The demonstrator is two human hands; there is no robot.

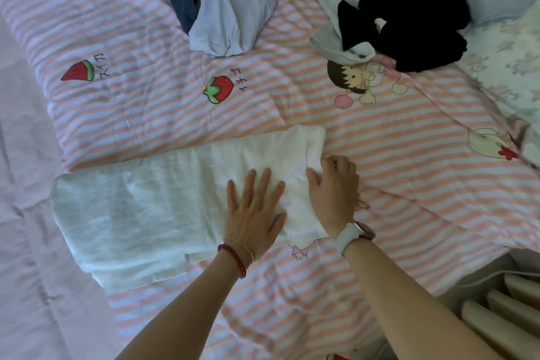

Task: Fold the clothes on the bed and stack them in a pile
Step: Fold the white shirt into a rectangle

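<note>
Left hand [254, 207] lying flat, fingers straight, pressing the white garment [152, 204] at frame centre, right hand [333, 184] pinching its folded right edge, black clothing [409, 23] lying upper right.

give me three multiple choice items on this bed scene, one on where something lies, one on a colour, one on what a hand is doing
1. Where does the black garment lie?
A. far right of the bed, beyond the hands
B. under the left hand
C. on the floor

2. What colour is the garment being folded?
A. navy
B. white
C. red

3. What is the left hand doing?
A. holding a hanger
B. clenched in the air
C. pressing flat on the white garment

Answers: 1 A, it sits near the upper right by the pillow; 2 B, the long folded cloth under both hands is white; 3 C, the fingers lie straight and spread on the cloth, while the right hand grips its end.
</note>
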